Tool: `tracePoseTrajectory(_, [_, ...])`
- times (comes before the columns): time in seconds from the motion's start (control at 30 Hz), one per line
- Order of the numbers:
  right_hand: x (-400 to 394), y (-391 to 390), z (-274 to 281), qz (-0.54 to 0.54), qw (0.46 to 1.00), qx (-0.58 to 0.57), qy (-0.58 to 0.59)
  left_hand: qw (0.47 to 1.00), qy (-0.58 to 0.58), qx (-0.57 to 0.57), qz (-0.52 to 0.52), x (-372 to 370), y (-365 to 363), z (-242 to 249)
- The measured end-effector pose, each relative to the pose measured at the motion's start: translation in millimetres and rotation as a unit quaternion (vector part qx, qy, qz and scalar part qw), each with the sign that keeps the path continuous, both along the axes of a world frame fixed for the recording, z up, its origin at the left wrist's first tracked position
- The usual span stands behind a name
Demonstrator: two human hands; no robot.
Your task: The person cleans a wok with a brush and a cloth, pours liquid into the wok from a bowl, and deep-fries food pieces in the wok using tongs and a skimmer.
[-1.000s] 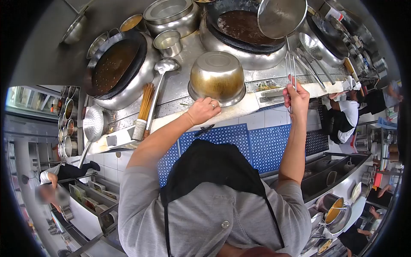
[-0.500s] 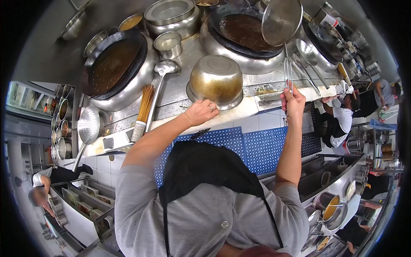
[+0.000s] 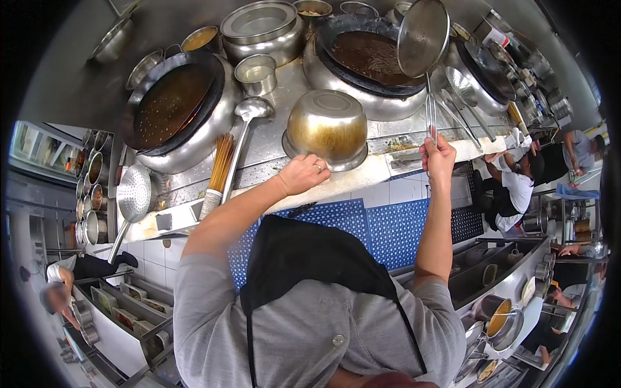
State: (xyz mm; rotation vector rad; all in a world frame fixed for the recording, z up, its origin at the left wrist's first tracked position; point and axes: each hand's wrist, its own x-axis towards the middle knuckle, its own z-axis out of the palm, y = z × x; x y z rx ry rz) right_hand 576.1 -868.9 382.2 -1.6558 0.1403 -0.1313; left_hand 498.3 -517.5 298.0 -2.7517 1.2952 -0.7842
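Observation:
My right hand (image 3: 439, 155) is closed around the long wire handle of a round mesh strainer (image 3: 424, 37). The strainer's mesh stands raised at the right edge of a wok (image 3: 372, 58) of dark liquid. My left hand (image 3: 304, 175) rests at the counter's front edge, its fingers curled in, close to the rim of an upturned metal pot (image 3: 327, 126). Whether those fingers grip anything is hidden. Left of the pot lie a metal ladle (image 3: 240, 139) and a bundled bamboo brush (image 3: 220, 168).
A second wok (image 3: 169, 103) holds dark liquid with small bits floating in it. A perforated skimmer (image 3: 135, 193) hangs over the counter's left end. Small metal pots (image 3: 256, 75) stand behind. Other people work at right and lower left. Blue mats (image 3: 401, 226) cover the floor.
The strainer and my right hand have shifted slightly left and down. My left hand stays in nearly the same place beside the upturned pot.

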Motion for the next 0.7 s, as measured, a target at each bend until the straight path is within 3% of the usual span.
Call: tracePoseTrajectory(0.7, [2.1,0.4,-7.6,-0.015,0.999,-0.036,0.004,1.0,0.009,-0.008,0.006,-4.6,1.5,-1.9])
